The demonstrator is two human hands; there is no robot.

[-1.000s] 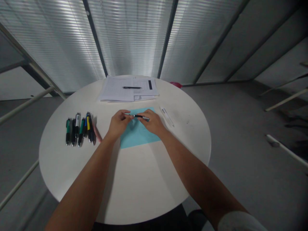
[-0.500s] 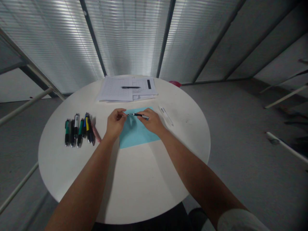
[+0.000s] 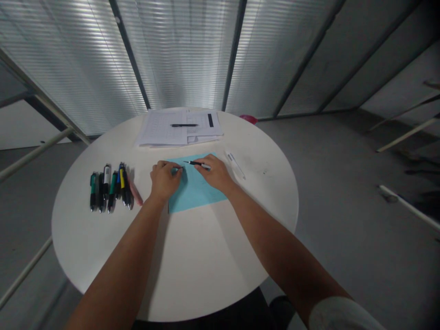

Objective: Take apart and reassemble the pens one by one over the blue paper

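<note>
A light blue sheet [image 3: 195,190] lies in the middle of a round white table [image 3: 192,256]. My right hand [image 3: 213,173] rests on the sheet's far right part, closed on a slim black pen [image 3: 195,163] that points left. My left hand [image 3: 164,179] sits on the sheet's left edge with its fingers curled, pinching something small and dark that I cannot name. The two hands are a few centimetres apart.
Several pens [image 3: 109,185] with green, white, blue and yellow barrels lie in a row at the left, a pink one [image 3: 136,194] beside them. A paper stack [image 3: 178,128] with a black pen [image 3: 184,125] sits at the far edge. A white pen [image 3: 235,165] lies right of the sheet.
My left hand has let go of the pen's left end and drawn back towards me onto the sheet's edge. My right hand still holds the pen in about the same place.
</note>
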